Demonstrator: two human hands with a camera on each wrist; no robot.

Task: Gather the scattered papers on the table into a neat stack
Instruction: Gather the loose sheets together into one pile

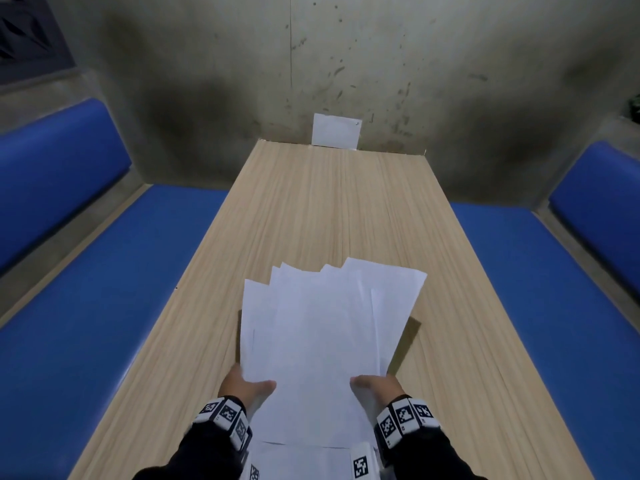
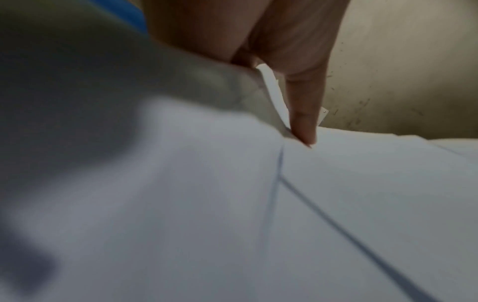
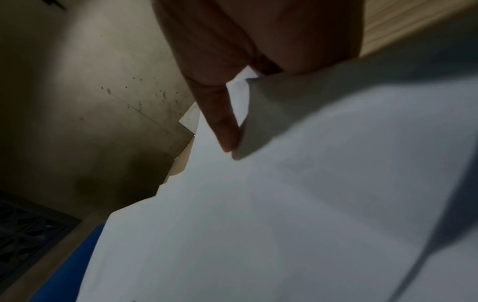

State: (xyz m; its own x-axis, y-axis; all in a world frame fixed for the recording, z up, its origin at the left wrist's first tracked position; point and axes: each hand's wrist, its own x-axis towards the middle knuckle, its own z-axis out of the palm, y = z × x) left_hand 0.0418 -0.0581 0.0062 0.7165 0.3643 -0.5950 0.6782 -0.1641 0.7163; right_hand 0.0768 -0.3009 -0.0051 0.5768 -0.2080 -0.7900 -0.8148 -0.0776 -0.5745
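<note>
A fanned bundle of several white papers (image 1: 322,334) is lifted above the near half of the wooden table (image 1: 311,202), its far edges uneven. My left hand (image 1: 247,384) pinches the bundle's near left side, thumb on top and fingers hidden beneath. My right hand (image 1: 374,384) pinches the near right side the same way. In the left wrist view the thumb (image 2: 302,114) presses down on the papers (image 2: 284,204). The right wrist view shows my thumb (image 3: 222,122) on top of the papers (image 3: 258,214). One more white sheet (image 1: 335,130) leans against the wall at the table's far end.
Blue padded benches run along both sides of the table, the left bench (image 1: 104,289) and the right bench (image 1: 554,289). A stained concrete wall (image 1: 346,64) closes off the far end. Bare tabletop lies between the held bundle and the far sheet.
</note>
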